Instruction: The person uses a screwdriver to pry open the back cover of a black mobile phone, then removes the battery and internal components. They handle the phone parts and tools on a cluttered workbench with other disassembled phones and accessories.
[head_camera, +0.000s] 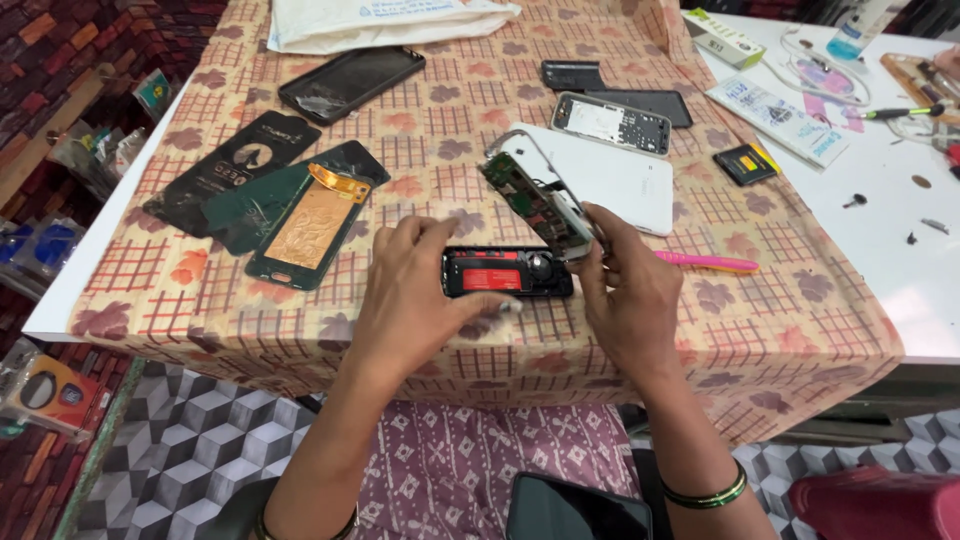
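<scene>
Right hand: the right hand (628, 290) pinches the lower end of a phone frame with circuit board (535, 203), fingers closed on it, holding it tilted up above the table.
Left hand: the left hand (420, 295) lies curled, fingertips pressing on the opened black phone body (508, 272) with a red part inside.
Phone body: flat on the patterned tablecloth (300, 310), near the front edge, between both hands.
Beside: a pink tool (706, 262) to the right; a white tablet back (615, 178) behind.
Further left: dark phone covers (262, 190), one copper-lined.

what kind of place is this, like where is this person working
Most likely a small phone repair workbench. The right hand lifts a phone frame with a circuit board off an opened phone body, and spare back covers and a small battery lie around.
</scene>
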